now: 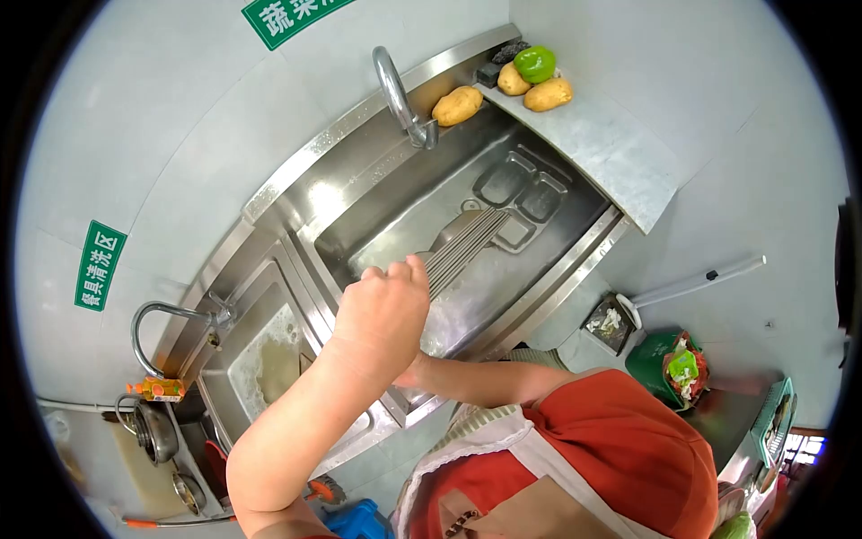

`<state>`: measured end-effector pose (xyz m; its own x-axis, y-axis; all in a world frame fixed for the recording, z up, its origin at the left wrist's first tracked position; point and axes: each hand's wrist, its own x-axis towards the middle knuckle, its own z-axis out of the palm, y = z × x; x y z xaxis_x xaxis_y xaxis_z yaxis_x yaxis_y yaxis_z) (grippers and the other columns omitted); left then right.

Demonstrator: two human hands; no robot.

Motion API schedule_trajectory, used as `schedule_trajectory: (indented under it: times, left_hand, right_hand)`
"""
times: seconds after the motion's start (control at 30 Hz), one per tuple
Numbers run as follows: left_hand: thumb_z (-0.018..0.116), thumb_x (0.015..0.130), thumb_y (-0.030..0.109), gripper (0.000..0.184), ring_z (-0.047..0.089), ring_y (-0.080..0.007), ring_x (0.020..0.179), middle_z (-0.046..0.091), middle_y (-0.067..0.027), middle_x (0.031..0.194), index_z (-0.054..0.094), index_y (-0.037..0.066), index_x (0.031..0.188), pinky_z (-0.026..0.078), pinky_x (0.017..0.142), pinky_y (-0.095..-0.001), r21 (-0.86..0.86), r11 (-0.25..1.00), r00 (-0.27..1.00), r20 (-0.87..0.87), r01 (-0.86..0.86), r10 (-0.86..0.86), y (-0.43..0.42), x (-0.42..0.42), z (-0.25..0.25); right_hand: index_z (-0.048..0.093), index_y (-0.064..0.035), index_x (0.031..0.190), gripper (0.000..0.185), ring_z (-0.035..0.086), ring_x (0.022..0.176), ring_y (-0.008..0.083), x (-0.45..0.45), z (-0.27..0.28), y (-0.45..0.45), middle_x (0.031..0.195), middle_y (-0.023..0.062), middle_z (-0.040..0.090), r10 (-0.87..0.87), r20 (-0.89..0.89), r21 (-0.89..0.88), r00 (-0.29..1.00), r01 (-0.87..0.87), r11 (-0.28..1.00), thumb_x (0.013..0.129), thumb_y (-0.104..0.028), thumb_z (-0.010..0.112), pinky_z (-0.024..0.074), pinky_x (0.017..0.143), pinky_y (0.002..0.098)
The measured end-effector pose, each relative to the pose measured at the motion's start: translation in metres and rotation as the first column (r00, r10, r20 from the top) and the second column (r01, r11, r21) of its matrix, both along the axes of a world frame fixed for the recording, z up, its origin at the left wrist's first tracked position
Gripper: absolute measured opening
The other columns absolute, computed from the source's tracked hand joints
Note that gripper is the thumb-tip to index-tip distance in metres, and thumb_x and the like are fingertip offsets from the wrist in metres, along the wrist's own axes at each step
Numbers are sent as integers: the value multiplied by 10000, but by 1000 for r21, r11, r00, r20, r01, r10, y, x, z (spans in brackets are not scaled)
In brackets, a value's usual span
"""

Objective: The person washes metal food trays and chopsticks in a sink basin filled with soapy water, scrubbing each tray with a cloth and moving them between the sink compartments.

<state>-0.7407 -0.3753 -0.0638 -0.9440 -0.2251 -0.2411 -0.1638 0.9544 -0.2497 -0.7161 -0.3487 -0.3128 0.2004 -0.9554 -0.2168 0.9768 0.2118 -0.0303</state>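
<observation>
My left hand (386,305) is closed around the near end of a bundle of long, thin grey sticks (469,249). The bundle slants up and right over the large steel sink (539,310). My right hand (411,373) is mostly hidden behind my left wrist and forearm; its fingers do not show. Beyond the sticks, a metal compartment tray (541,195) lies in the sink. A rounded metal piece (452,231) is partly covered by the sticks.
A tap (392,90) arches over the large sink. Potatoes (457,106) and a green pepper (535,64) sit at the far corner. At left, another tap (162,310) stands by a smaller sink holding foamy water (274,359). A green bin (654,364) stands at right.
</observation>
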Motion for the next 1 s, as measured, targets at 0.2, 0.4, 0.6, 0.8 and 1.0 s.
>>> schedule_trajectory:
  times: [0.2,0.4,0.6,0.8,1.0]
  left_hand:
    - [715,650,78,766,645,-244,818,631,-103,944,428,-39,1350,549,659,-284,-13,998,996,-73,58,-58,7,18,15]
    - [674,657,67,697,654,-279,780,637,-128,881,457,-16,1314,535,675,-339,-22,994,984,-137,111,-113,13,28,20]
    - [683,653,72,734,656,-268,777,634,-128,882,447,13,1345,533,687,-344,-54,995,994,-69,78,-82,27,5,26]
    - [697,646,73,747,653,-276,776,634,-132,886,450,17,1349,530,684,-348,-29,1000,1000,-17,5,-5,42,-38,27]
    - [696,648,75,741,651,-289,783,639,-135,884,450,26,1346,530,684,-354,15,1000,999,-37,-20,20,65,-95,15]
  right_hand:
    - [564,-208,1054,230,567,977,146,-2,32,10,1032,-43,600,-6,-37,77,999,9,997,884,-362,574,448,891,376]
    - [557,-165,1019,327,608,844,176,11,16,1,935,4,622,-62,-72,24,995,64,998,954,-465,445,490,805,385]
    - [553,-128,986,239,607,849,184,7,8,-2,884,21,610,-47,57,-78,997,52,996,908,-351,517,481,805,387]
    - [554,-100,956,205,605,875,201,-30,4,21,848,55,606,55,25,8,998,-55,998,818,-251,550,476,818,390]
    - [529,-78,990,251,624,833,225,-80,-6,55,878,66,603,87,84,64,993,-93,994,792,-226,573,513,782,395]
